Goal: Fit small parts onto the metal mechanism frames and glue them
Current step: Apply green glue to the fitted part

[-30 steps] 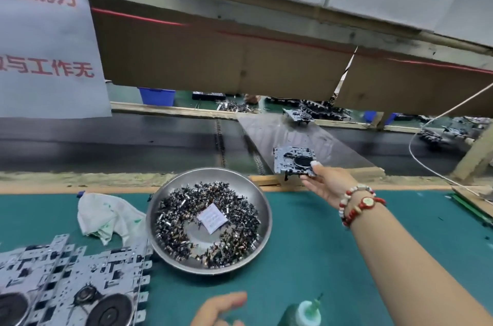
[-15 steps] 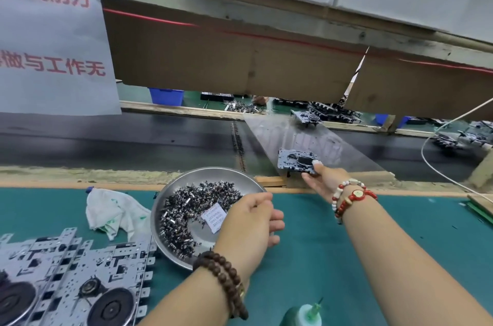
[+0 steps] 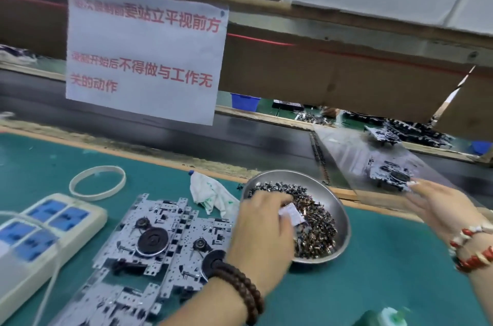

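Note:
A steel bowl on the green mat holds a heap of small dark parts and a white paper slip. My left hand is in the bowl, its fingers curled down into the heap with the tips hidden. Several silver mechanism frames with black wheels lie overlapped to the left of the bowl. One dark fitted frame lies on a clear plastic ramp. My right hand reaches to it, fingers extended, tips touching its near edge. A green glue bottle stands at the bottom edge.
A crumpled white cloth lies behind the frames. A power strip and a white ring sit at the left. A dark conveyor belt runs behind the mat. Another frame sits at the ramp's far end. A paper sign hangs above.
The view swung left. My left hand dropped from above the bowl into the parts. The dark frame now lies on the ramp, my right hand's thumb no longer on top of it.

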{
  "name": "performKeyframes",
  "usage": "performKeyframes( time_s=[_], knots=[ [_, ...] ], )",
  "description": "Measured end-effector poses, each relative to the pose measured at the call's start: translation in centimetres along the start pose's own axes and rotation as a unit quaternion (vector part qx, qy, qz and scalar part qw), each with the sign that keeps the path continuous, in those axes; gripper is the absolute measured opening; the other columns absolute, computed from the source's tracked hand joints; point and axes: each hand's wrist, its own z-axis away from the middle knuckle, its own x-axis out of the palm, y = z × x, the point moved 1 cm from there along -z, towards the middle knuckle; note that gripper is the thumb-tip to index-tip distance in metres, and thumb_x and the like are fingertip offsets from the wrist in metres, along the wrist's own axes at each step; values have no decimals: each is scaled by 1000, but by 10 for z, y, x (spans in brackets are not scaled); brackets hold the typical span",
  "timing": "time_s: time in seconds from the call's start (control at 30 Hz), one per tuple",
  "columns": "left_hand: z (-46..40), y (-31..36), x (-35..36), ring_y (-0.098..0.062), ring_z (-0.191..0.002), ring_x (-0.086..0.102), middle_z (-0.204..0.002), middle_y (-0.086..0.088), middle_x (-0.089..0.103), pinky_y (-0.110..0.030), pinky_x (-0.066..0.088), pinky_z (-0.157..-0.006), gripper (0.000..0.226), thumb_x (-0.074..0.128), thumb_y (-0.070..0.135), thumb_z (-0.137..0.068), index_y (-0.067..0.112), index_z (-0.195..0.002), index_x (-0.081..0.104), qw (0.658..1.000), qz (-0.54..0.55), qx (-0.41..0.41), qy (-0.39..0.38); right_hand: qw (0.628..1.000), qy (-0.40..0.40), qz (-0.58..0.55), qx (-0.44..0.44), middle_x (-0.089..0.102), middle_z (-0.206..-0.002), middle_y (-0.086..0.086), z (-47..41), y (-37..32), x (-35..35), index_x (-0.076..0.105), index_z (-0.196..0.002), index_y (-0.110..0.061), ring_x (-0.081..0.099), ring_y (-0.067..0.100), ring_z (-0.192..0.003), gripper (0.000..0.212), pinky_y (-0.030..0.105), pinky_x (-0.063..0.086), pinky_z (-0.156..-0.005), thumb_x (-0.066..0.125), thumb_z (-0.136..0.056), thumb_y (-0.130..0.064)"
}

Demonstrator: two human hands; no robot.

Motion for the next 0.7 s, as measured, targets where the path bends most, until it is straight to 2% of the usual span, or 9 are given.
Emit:
performKeyframes(
  time_s=[0.03, 0.1, 0.17, 0.27, 0.37, 0.43, 0.57, 0.63, 0.7],
  knots=[
    [-1, -8, -7, -6, -116, 35, -123, 13, 44, -23, 29, -101, 31, 38, 25, -94, 31, -124, 47, 998, -67, -4, 7, 999, -38, 5, -3, 52, -126, 15, 15, 4, -1, 50, -127, 1, 47, 28, -122, 32, 38, 42, -102, 44, -95, 0],
    [-5, -29, -20, -15, -122, 33, -130, 7, 41, -35, 29, -102, 34, 37, 27, -93, 30, -127, 43, 976, -211, -48, -2, 987, -117, 104, -39, 59, -118, 6, 51, 13, -17, 61, -109, -11, 52, 18, -115, 33, 22, 52, -85, 43, -91, 9],
    [-8, -50, -30, -21, -128, 29, -137, 2, 38, -42, 27, -103, 37, 36, 26, -93, 26, -130, 39, 943, -307, -116, -48, 955, -204, 205, -65, 65, -114, -5, 87, 25, -40, 65, -102, -22, 58, 4, -107, 55, 11, 50, -75, 43, -81, 24],
    [-10, -69, -35, -22, -134, 22, -140, 0, 38, -47, 22, -106, 35, 29, 28, -96, 23, -129, 40, 922, -342, -152, -103, 891, -328, 311, -39, 52, -129, -16, 132, 49, -64, 50, -117, -31, 49, -14, -110, 72, 1, 42, -81, 45, -75, 27],
    [-7, -68, -30, -23, -134, 24, -138, 2, 43, -51, 18, -106, 36, 23, 29, -97, 25, -125, 45, 922, -342, -133, -127, 864, -392, 315, -12, 30, -141, -18, 164, 70, -61, 25, -132, -30, 36, -19, -122, 78, 7, 32, -101, 69, -77, 4],
    [-1, -66, -26, -23, -131, 27, -136, 0, 44, -51, 18, -106, 36, 22, 28, -97, 24, -124, 46, 925, -341, -120, -116, 876, -361, 313, -59, 32, -139, -22, 178, 77, -50, 26, -132, -32, 35, -14, -127, 88, 17, 24, -111, 81, -67, -12],
    [15, -56, -18, -25, -130, 27, -132, -3, 44, -56, 10, -108, 33, 27, 18, -93, 23, -119, 46, 934, -322, -122, -97, 942, -217, 239, -87, 54, -118, -25, 192, 78, -26, 46, -113, -37, 44, -20, -109, 68, -3, 31, -87, 81, -66, -3],
    [23, -48, -14, -26, -131, 25, -131, -4, 44, -60, 4, -107, 34, 29, 13, -90, 22, -118, 46, 940, -305, -125, -85, 948, -187, 244, -87, 61, -113, -22, 195, 79, -20, 54, -109, -34, 50, -13, -109, 54, 7, 35, -90, 80, -70, -8],
    [31, -42, -8, -27, -131, 24, -130, -4, 45, -62, -1, -107, 37, 29, 9, -86, 21, -117, 45, 945, -294, -122, -75, 947, -169, 258, -84, 66, -106, -19, 198, 77, -16, 59, -103, -33, 56, -3, -109, 39, 25, 37, -99, 77, -73, -14]
  ],
)
